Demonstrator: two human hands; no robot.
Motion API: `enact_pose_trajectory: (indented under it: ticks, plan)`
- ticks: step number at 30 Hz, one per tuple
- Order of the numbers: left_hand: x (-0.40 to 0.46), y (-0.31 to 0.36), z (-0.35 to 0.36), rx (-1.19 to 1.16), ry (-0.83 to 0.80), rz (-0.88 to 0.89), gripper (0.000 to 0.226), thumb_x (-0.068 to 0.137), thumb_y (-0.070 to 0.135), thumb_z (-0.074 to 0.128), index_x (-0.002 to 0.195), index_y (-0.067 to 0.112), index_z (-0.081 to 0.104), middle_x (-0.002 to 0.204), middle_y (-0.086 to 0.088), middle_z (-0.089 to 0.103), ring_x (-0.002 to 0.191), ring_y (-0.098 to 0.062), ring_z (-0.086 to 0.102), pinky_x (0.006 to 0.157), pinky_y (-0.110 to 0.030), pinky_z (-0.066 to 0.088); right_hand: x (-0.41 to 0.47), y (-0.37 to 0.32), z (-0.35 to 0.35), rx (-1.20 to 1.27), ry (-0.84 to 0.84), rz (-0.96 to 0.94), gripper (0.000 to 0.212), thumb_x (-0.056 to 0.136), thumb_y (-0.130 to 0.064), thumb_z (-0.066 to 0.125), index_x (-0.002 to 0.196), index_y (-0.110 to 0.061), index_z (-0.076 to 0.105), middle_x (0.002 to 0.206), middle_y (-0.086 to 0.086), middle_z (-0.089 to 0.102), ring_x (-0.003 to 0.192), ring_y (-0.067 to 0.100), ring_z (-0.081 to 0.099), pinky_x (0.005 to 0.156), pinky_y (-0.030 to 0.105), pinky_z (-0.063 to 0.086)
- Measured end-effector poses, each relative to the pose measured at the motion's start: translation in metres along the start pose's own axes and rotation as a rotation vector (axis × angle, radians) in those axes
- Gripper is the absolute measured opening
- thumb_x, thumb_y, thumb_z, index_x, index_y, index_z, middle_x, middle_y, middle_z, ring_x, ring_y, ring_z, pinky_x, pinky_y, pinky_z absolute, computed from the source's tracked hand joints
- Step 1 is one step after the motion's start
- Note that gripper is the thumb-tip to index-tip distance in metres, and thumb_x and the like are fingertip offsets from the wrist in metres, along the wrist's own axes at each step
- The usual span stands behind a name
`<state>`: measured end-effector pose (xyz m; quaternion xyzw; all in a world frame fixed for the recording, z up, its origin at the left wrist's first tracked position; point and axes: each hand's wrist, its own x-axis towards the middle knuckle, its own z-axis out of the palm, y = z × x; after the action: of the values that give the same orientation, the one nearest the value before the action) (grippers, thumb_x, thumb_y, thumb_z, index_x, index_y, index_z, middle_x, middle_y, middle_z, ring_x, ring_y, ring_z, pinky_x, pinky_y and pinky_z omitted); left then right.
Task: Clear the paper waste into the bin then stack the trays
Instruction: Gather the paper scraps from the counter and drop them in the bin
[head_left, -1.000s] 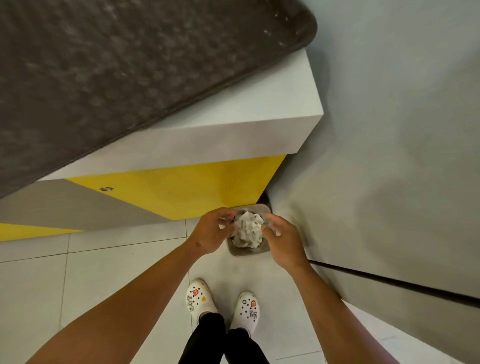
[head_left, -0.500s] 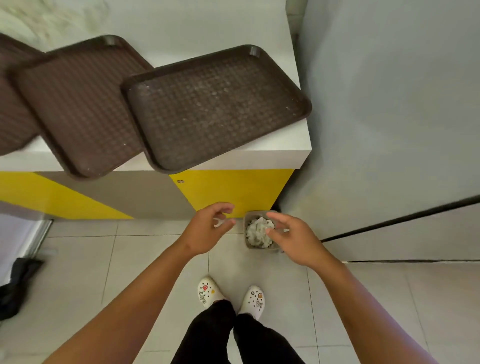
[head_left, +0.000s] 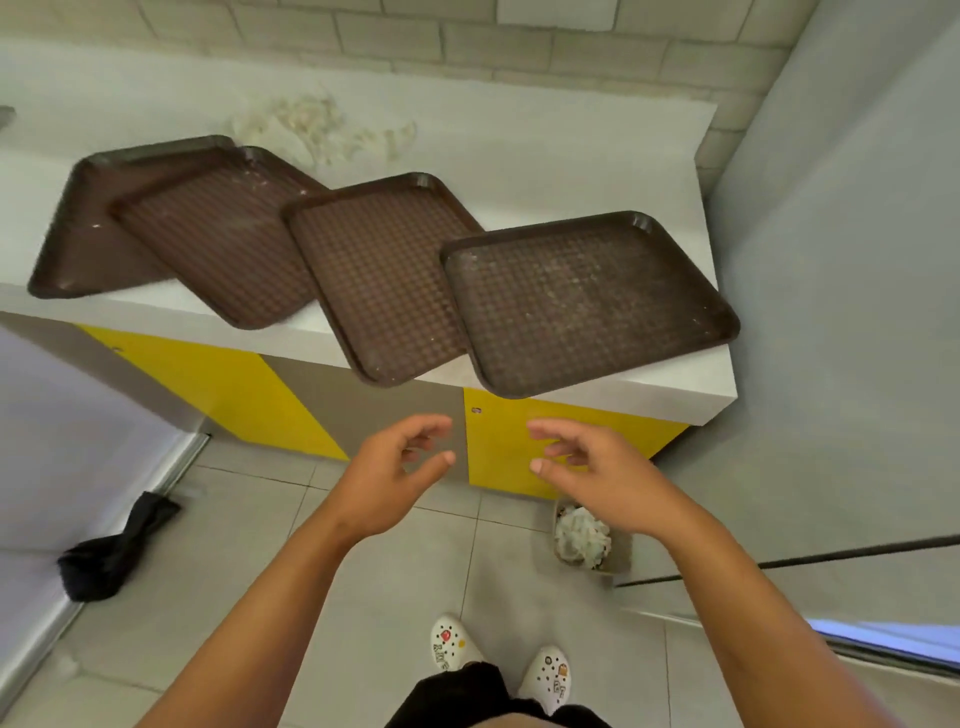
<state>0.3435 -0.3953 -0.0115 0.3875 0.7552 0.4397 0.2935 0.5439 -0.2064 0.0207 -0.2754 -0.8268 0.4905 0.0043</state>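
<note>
- White bench (head_left: 545, 171) along the tiled wall, with yellow and grey cabinet fronts (head_left: 218, 384) below its front edge.
- Four brown trays on the bench, unstacked, in a row that overlaps like shingles: far-left tray (head_left: 78, 249) partly under the second tray (head_left: 218, 244); third tray (head_left: 384, 275) overlapping the second and jutting past the bench's front edge; rightmost tray (head_left: 587, 301) atop the third's right side, one corner also past the edge.
- Crumpled paper waste (head_left: 322, 130) toward the back of the bench, behind the trays, near the wall.
- Small bin (head_left: 621, 551) on the floor below the bench's right end, filled with crumpled paper (head_left: 582, 535), partly hidden by the right forearm.
- Dark cloth-like heap (head_left: 114, 551) on the floor, well left of the bench's cabinets.
- Left hand (head_left: 389, 478) raised in front of the bench, below the trays; fingers (head_left: 426, 431) loosely spread and relaxed, holding nothing.
- Right hand (head_left: 597, 473) level with it, just above the bin; fingers apart and relaxed, holding nothing.
- White clogs (head_left: 449, 644) with charms on the floor tiles, near the lower frame edge.
</note>
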Motion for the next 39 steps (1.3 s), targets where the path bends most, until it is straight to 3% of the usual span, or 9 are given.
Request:
enact_pose_trajectory:
  ticks: [6, 11, 26, 39]
  plan:
    - [-0.001, -0.012, -0.072, -0.016, 0.113, 0.017, 0.033, 0.089, 0.023, 0.074, 0.12, 0.031, 0.065, 0.114, 0.018, 0.068, 0.106, -0.009, 0.064, 0.095, -0.034, 0.054, 0.049, -0.072, 0.006, 0.002, -0.006, -0.122, 0.042, 0.094, -0.03, 0.07, 0.135, -0.031, 0.061, 0.127, -0.02, 0.064, 0.11, -0.004, 0.063, 0.104, 0.034, 0.05]
    - [0.009, -0.016, -0.116, 0.002, 0.15, 0.035, 0.034, 0.089, 0.023, 0.074, 0.121, 0.031, 0.065, 0.113, 0.018, 0.068, 0.106, -0.01, 0.065, 0.095, -0.04, 0.055, 0.085, -0.113, 0.014, -0.004, -0.014, -0.189, 0.043, 0.095, -0.031, 0.068, 0.137, -0.032, 0.06, 0.128, -0.021, 0.064, 0.111, -0.002, 0.063, 0.102, 0.037, 0.052]
    - [0.122, -0.025, -0.242, 0.12, 0.167, 0.083, 0.032, 0.091, 0.024, 0.071, 0.122, 0.03, 0.066, 0.116, 0.017, 0.067, 0.107, -0.003, 0.063, 0.096, -0.027, 0.052, 0.23, -0.163, 0.024, -0.033, -0.029, -0.187, 0.044, 0.095, -0.031, 0.067, 0.138, -0.034, 0.058, 0.127, -0.022, 0.064, 0.11, -0.008, 0.062, 0.101, 0.024, 0.05]
    - [0.247, -0.035, -0.329, 0.219, 0.095, 0.069, 0.033, 0.092, 0.028, 0.07, 0.124, 0.032, 0.064, 0.116, 0.019, 0.066, 0.107, -0.002, 0.063, 0.096, -0.026, 0.052, 0.367, -0.193, -0.011, -0.139, -0.047, -0.14, 0.044, 0.095, -0.04, 0.065, 0.138, -0.038, 0.057, 0.125, -0.025, 0.063, 0.108, -0.011, 0.06, 0.098, 0.018, 0.046]
